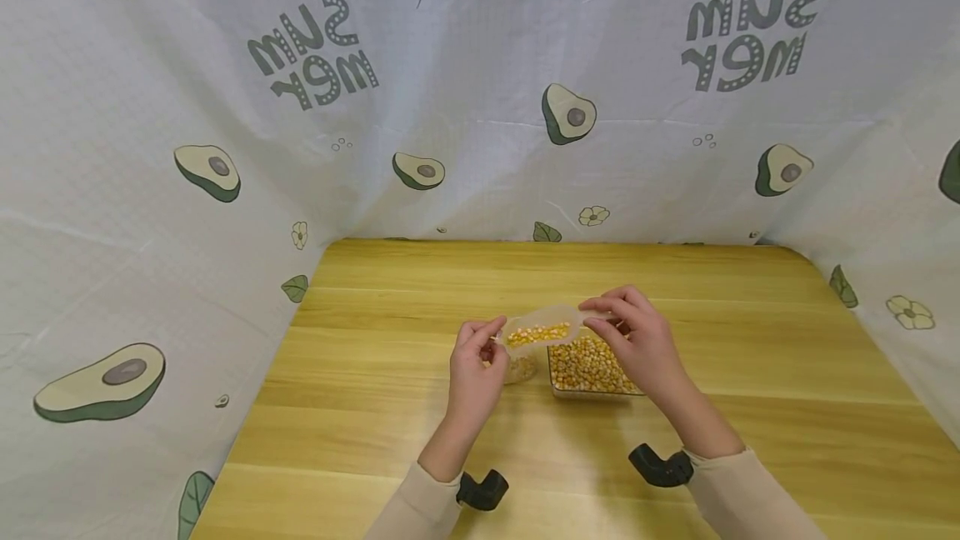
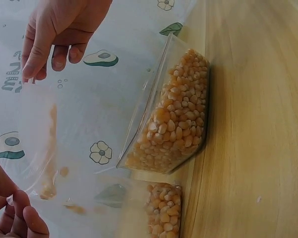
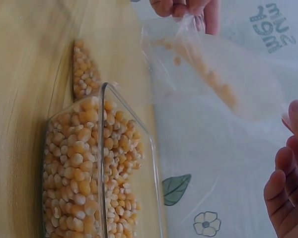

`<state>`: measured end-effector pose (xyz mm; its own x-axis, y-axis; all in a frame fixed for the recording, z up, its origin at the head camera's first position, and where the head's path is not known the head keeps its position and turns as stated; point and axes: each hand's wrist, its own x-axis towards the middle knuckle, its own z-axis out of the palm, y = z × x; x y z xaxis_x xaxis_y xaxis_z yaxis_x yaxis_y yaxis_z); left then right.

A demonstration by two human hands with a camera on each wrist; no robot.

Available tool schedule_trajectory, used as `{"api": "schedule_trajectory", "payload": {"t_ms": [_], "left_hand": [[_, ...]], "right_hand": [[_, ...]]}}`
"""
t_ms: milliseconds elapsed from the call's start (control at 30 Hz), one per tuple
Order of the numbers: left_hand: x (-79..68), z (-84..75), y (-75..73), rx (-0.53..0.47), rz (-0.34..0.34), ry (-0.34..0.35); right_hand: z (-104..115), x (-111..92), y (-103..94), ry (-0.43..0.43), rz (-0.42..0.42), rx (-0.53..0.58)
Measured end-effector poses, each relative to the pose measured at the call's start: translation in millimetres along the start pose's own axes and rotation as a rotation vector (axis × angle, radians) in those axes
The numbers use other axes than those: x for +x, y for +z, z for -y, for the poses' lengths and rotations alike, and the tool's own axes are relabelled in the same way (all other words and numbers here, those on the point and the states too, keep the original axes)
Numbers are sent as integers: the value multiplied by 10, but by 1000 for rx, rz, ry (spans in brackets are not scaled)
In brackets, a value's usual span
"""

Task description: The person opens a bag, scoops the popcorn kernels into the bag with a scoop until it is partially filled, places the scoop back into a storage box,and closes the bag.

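Note:
With thumb and fingers, my right hand (image 1: 637, 342) pinches the narrow handle of a translucent white scoop (image 1: 558, 315). Yellow corn kernels (image 1: 538, 333) lie in the scoop, which is tilted down toward the left. Its lower end is at the mouth of a clear plastic bag (image 2: 131, 206), whose top edge my left hand (image 1: 477, 369) pinches. A few kernels (image 2: 75, 208) are inside the upper part of the bag, blurred. More kernels (image 2: 163, 213) fill the bag's bottom, down on the table. The exact scoop tip is partly hidden by film and fingers.
A clear rectangular container (image 1: 596, 394) full of corn kernels stands on the wooden table (image 1: 360, 407), right of the bag and below the scoop. White cloth (image 1: 480, 90) printed with avocados hangs behind and at both sides. Black wrist mounts (image 1: 483, 491) sit on the cuffs.

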<state>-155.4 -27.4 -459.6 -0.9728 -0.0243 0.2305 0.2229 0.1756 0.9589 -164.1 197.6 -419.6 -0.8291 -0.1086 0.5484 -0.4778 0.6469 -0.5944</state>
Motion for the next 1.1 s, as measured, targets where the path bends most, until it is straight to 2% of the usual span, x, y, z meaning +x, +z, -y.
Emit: {"api": "schedule_trajectory", "payload": {"t_ms": [233,600,1100], "left_hand": [[1,8,1,11,-3,-3],[6,7,-11,18,-5,-4],[25,13,-1,3,-11,-16]], "right_hand": [[14,-12,14,6,-19,13],[-24,-27,50,0,-78,93],[-86,-108,-17,60,-54,45]]}}
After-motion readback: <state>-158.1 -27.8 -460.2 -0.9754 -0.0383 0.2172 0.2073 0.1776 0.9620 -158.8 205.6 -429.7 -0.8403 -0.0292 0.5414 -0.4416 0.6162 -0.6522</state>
